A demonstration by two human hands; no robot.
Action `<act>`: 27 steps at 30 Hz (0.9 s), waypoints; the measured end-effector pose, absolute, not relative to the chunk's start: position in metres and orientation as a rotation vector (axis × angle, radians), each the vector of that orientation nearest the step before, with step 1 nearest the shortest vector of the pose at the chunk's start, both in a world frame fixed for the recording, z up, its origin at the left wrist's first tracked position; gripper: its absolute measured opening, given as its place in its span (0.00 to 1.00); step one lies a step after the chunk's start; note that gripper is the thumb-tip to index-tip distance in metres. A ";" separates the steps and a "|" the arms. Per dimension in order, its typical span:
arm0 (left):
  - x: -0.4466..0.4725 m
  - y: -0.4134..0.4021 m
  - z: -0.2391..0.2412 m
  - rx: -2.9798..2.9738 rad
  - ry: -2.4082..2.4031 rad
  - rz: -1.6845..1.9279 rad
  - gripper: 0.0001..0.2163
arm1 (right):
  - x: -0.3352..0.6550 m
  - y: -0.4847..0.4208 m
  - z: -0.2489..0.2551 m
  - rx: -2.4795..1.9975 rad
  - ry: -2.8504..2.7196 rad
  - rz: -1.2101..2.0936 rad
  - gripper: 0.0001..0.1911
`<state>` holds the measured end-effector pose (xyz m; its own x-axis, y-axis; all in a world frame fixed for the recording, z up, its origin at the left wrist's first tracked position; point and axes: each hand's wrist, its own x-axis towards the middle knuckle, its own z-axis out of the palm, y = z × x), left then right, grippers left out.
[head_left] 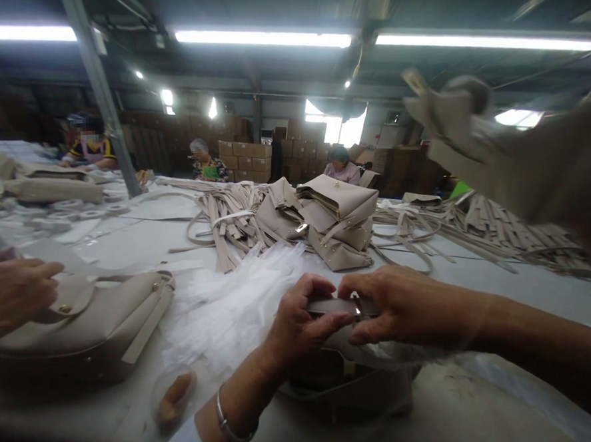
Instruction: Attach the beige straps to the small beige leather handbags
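My left hand (302, 324) and my right hand (405, 307) meet at the middle of the table, both pinching a beige strap (331, 305) with a small metal clasp between the fingertips. Under them lies a beige handbag (350, 384), partly wrapped in clear plastic. My left wrist wears a silver bangle (228, 428). A pile of clear plastic bags (230, 305) lies just left of my hands.
A co-worker's hand (10, 295) rests on another beige handbag (86, 327) at left. Stacked handbags (336, 225) and heaps of beige straps (230, 225) fill the table's middle and right. Blurred beige material (522, 160) hangs at upper right. Several people sit at the far side before cardboard boxes (246, 157).
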<state>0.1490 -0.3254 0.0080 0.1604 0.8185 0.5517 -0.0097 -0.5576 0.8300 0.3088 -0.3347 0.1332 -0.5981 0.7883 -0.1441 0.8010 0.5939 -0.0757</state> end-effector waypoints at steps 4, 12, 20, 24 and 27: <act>0.144 -0.324 0.010 1.714 0.747 1.399 0.14 | 0.302 -0.332 0.134 1.343 2.681 0.011 0.09; 0.120 -0.323 0.005 1.918 0.874 1.381 0.13 | 0.305 -0.324 0.138 1.441 2.603 -0.210 0.12; 0.114 -0.322 -0.001 2.002 0.834 1.473 0.11 | 0.296 -0.325 0.139 1.477 2.537 -0.222 0.12; 0.115 -0.324 -0.004 1.923 0.799 1.513 0.10 | 0.294 -0.327 0.137 1.455 2.567 -0.182 0.12; 0.117 -0.325 -0.006 1.870 0.784 1.531 0.10 | 0.292 -0.328 0.130 1.407 2.657 -0.209 0.11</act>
<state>0.1174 -0.3245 -0.0058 0.1640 0.7550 0.6348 0.0741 -0.6511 0.7553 0.2921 -0.3280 0.1298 -0.5579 0.8109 -0.1766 0.8285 0.5565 -0.0624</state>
